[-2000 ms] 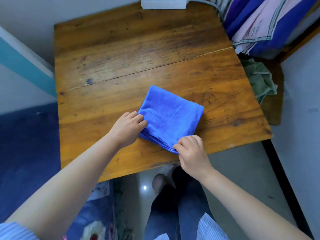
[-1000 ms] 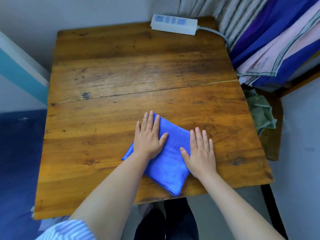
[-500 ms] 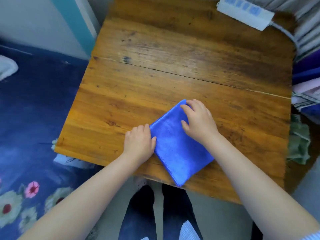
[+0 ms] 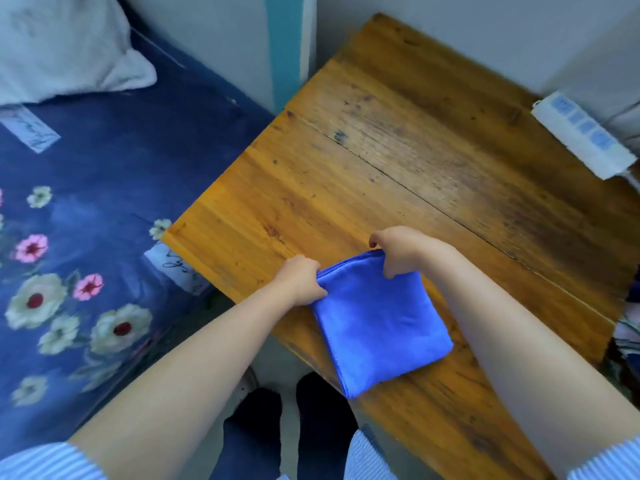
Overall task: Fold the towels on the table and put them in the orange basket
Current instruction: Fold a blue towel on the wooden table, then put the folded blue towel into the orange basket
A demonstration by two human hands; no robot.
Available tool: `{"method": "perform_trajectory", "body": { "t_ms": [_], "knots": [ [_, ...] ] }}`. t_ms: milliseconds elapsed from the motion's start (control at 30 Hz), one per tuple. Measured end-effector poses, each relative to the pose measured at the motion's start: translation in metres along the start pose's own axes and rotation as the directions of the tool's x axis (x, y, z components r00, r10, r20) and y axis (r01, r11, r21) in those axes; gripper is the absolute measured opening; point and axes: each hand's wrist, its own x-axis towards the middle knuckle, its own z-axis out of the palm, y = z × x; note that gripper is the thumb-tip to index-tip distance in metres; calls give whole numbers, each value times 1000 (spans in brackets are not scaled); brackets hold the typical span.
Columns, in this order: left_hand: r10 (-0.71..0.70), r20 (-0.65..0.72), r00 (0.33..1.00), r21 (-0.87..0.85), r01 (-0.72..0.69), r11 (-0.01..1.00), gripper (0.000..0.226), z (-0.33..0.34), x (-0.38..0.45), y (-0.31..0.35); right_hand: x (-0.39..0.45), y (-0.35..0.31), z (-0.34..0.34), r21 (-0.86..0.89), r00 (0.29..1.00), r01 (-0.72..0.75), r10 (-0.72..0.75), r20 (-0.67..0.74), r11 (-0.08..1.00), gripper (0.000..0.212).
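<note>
Currently, at far left, a pale pillow [image 4: 65, 46] is lying on a dark blue floral bedspread [image 4: 86, 209] beside the wooden table [image 4: 346, 174]. Your left hand [image 4: 300, 284] is pinching the left end of the blue towel's [image 4: 377, 327] upper edge, with the fingers curled tightly together over the cloth. That towel is folded into a compact, thick square of several layers, plain bright blue with a stitched hem along its left side. It is lying near the table's front edge, and its lowest corner is projecting past that edge. Your right hand [image 4: 398, 249] is gripping the upper right corner, fingers curled around it and thumb underneath. At far right, a white power strip [image 4: 581, 140] is lying along the table's back edge.
</note>
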Motion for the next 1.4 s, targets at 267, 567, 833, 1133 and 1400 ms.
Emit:
{"method": "perform_trajectory", "body": {
  "t_ms": [267,567,833,1133,1400],
  "knots": [
    [-141,-253,957,-382,35,923,40,-42,-103,-113,-22,-124,-52,-185,850,424,-460,-257,887,31],
    [-490,-541,684,-568,132,812,15,-38,-277,-277,-60,-350,-48,-335,645,640,-720,-256,692,28],
    [-695,-587,416,-694,183,696,8,15,-454,-408,-123,-552,10,-336,482,803,-868,-118,492,26],
    [-773,-578,262,-738,237,632,5,30,-579,-492,-166,-713,36,-435,358,841,-934,-1,322,31],
    [-806,-569,166,-790,162,591,8,-13,-586,-586,-124,-827,-1,-430,357,843,-934,-2,323,31]
  ]
}}
